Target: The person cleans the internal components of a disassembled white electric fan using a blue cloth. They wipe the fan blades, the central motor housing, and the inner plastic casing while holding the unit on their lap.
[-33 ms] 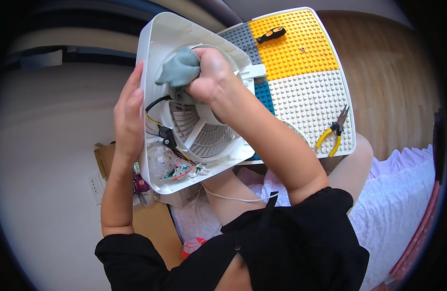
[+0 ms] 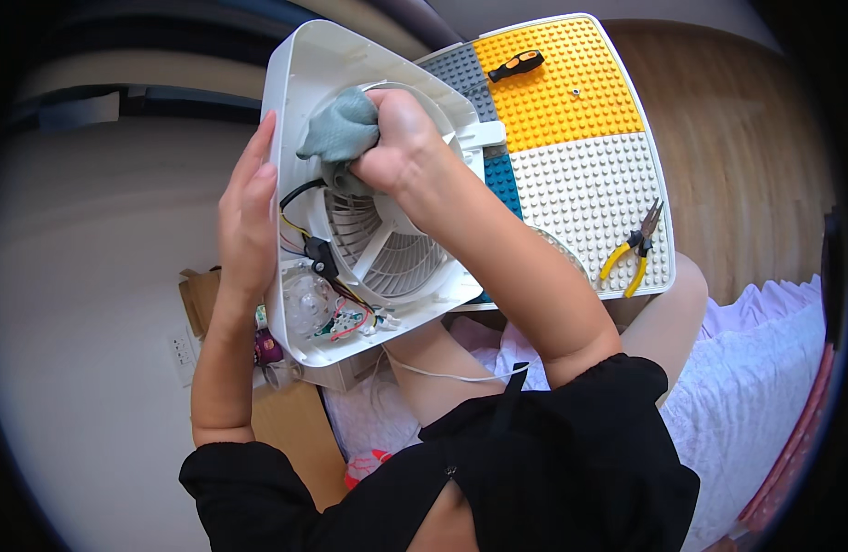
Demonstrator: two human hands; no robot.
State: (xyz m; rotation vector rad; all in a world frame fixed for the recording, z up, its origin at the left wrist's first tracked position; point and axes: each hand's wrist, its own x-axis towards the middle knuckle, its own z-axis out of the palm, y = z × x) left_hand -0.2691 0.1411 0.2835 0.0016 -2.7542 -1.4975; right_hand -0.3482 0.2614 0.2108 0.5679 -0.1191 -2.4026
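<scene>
A white plastic fan housing [image 2: 350, 348] is tilted up in front of me, leaning over the near left part of the table. Its inner side faces me, showing a round grille [image 2: 407, 262], a black connector [image 2: 321, 259] with wires, and a clear domed part [image 2: 306, 304]. My left hand [image 2: 247, 216] holds the housing's left wall, fingers stretched up along its outside. Inside the rim, my right hand [image 2: 398, 138] is closed around a bunched grey-green cloth [image 2: 341, 133], which is pressed against the upper part of the ring. The right fingertips are hidden by the cloth.
The table [image 2: 668, 267] is topped with studded plates. On the yellow plate lie a black-and-orange screwdriver [image 2: 518, 64] and a small metal piece [image 2: 576, 92]. Yellow-handled pliers [image 2: 637, 247] lie on the white plate. A white cord [image 2: 456, 376] runs across my leg.
</scene>
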